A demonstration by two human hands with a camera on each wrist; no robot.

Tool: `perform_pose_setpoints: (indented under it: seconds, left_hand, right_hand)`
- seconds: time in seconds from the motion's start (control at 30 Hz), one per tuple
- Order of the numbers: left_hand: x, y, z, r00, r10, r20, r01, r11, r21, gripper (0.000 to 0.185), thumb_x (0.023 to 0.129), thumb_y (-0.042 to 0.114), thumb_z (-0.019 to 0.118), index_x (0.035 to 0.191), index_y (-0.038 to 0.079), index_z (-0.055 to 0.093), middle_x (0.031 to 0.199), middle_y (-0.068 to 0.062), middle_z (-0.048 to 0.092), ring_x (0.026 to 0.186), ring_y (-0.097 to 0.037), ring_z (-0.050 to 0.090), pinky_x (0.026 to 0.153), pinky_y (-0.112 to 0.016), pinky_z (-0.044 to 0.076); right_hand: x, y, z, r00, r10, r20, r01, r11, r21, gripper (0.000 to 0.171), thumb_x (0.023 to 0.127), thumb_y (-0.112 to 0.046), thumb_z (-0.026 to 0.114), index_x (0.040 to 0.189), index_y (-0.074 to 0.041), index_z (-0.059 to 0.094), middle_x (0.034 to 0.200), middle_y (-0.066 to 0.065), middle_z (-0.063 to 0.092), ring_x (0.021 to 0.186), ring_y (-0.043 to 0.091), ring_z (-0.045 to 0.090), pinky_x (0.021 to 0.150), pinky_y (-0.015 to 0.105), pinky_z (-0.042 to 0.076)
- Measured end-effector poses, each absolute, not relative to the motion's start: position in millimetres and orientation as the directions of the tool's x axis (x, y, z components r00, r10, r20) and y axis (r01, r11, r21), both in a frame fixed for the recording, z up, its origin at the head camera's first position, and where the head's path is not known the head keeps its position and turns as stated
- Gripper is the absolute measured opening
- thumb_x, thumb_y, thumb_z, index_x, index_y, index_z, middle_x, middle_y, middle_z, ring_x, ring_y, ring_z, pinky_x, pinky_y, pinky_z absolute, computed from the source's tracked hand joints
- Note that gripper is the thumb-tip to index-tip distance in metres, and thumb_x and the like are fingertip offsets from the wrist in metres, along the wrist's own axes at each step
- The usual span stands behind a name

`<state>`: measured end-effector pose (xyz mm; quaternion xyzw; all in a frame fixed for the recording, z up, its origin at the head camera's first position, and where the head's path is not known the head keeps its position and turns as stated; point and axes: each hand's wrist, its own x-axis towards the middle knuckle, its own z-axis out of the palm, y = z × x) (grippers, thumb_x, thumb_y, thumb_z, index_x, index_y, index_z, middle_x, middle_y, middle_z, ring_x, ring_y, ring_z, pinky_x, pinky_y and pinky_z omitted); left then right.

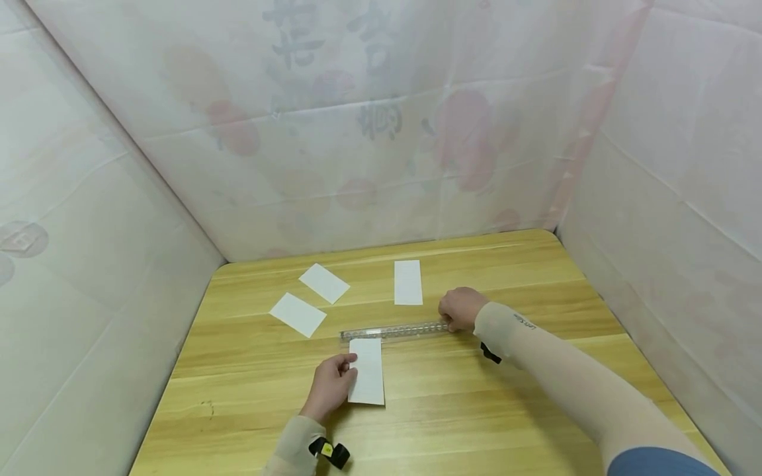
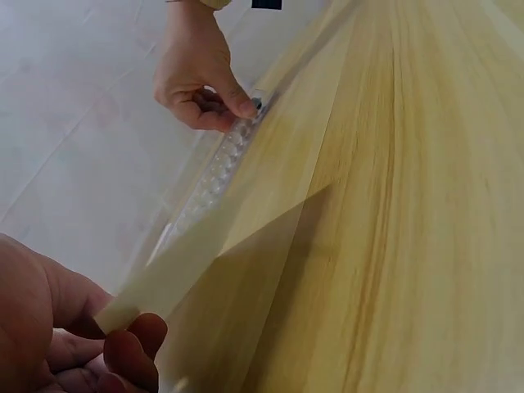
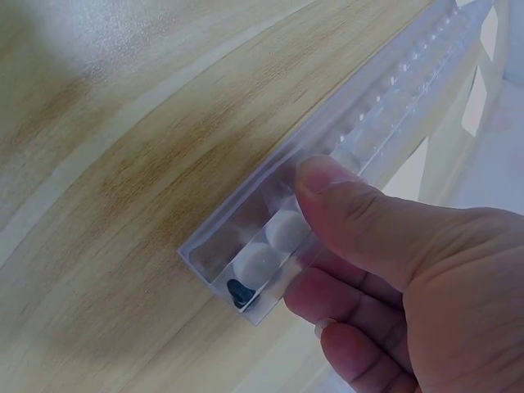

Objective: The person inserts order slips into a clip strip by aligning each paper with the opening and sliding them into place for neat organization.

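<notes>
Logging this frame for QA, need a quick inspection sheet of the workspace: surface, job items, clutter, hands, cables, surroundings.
Surface: wooden table, light grain, rounded corners.
Job's things: clear plastic strip with white beads inside, lying flat; paper slip with its far end at the strip.
Clutter: three more white slips farther back.
Hands: left hand pinches the paper slip's edge; right hand grips the strip's right end, thumb on top.
Cables: nothing seen.
Surroundings: white printed sheeting walls on three sides.
</notes>
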<state>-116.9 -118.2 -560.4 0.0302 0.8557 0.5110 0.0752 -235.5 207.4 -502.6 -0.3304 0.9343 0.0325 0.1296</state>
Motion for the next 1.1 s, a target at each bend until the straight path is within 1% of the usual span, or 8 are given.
perform_pose_setpoints:
  seconds: [0.1, 0.23, 0.33, 0.6, 0.77, 1.1]
  left_hand:
    - [-116.5, -120.2, -561.0, -0.989, 0.119, -0.093, -0.024, 0.483, 0.875, 0.024, 0.092, 0.005, 0.058, 0.113, -0.003, 0.067, 0.079, -0.002, 0.053, 0.064, -0.013, 0.043, 0.058, -0.024, 0.039]
    - [-115.9, -123.2, -562.1, -0.988, 0.114, -0.104, -0.041, 0.455, 0.89, 0.025, 0.093, 0.005, 0.057, 0.115, -0.003, 0.066, 0.078, -0.003, 0.053, 0.06, -0.012, 0.042, 0.054, -0.023, 0.039]
    - [-116.5, -124.6, -563.3, -0.989, 0.1, -0.111, -0.056, 0.435, 0.898, 0.026, 0.093, 0.005, 0.057, 0.116, -0.004, 0.065, 0.078, -0.004, 0.053, 0.059, -0.012, 0.041, 0.053, -0.023, 0.04]
    - [-119.9, -126.6, -567.1, -0.992, 0.038, -0.121, -0.092, 0.441, 0.893, 0.035, 0.09, 0.001, 0.059, 0.123, -0.009, 0.058, 0.08, -0.005, 0.053, 0.067, -0.014, 0.046, 0.059, -0.023, 0.041]
    - [-120.5, -125.6, -565.9, -0.991, 0.016, -0.133, -0.113, 0.437, 0.892, 0.036, 0.09, 0.002, 0.059, 0.125, -0.009, 0.057, 0.084, -0.006, 0.054, 0.071, -0.016, 0.047, 0.061, -0.023, 0.041]
    - [-120.7, -124.8, -567.4, -0.989, 0.001, -0.145, -0.131, 0.42, 0.898, 0.038, 0.092, 0.002, 0.058, 0.128, -0.009, 0.055, 0.087, -0.006, 0.054, 0.073, -0.016, 0.045, 0.063, -0.024, 0.041]
  right_hand:
    - [-234.5, 207.1, -501.6, -0.751, -0.607, -0.259, -0.621, 0.783, -0.035, 0.035, 0.076, -0.023, 0.082, 0.057, -0.021, 0.053, 0.055, -0.01, 0.049, 0.053, 0.008, 0.04, 0.056, 0.027, 0.039]
    - [-234.7, 207.6, -502.3, -0.754, -0.604, -0.257, -0.618, 0.786, -0.035, 0.036, 0.076, -0.022, 0.082, 0.057, -0.021, 0.052, 0.054, -0.01, 0.048, 0.052, 0.008, 0.039, 0.055, 0.027, 0.038]
    - [-235.7, 207.9, -503.2, -0.755, -0.604, -0.255, -0.617, 0.786, -0.034, 0.036, 0.076, -0.022, 0.083, 0.056, -0.02, 0.052, 0.054, -0.009, 0.047, 0.052, 0.008, 0.037, 0.054, 0.027, 0.037]
    - [-233.8, 204.7, -501.0, -0.754, -0.601, -0.265, -0.615, 0.788, -0.038, 0.034, 0.077, -0.021, 0.082, 0.058, -0.019, 0.054, 0.055, -0.008, 0.048, 0.053, 0.009, 0.038, 0.055, 0.028, 0.037]
    - [-234.7, 205.7, -503.6, -0.754, -0.603, -0.26, -0.618, 0.786, -0.032, 0.037, 0.076, -0.021, 0.082, 0.057, -0.02, 0.051, 0.054, -0.009, 0.046, 0.053, 0.009, 0.037, 0.055, 0.028, 0.037]
    - [-235.7, 207.8, -508.2, -0.758, -0.606, -0.242, -0.616, 0.787, -0.038, 0.037, 0.077, -0.02, 0.082, 0.056, -0.02, 0.052, 0.054, -0.009, 0.047, 0.052, 0.008, 0.037, 0.054, 0.027, 0.037]
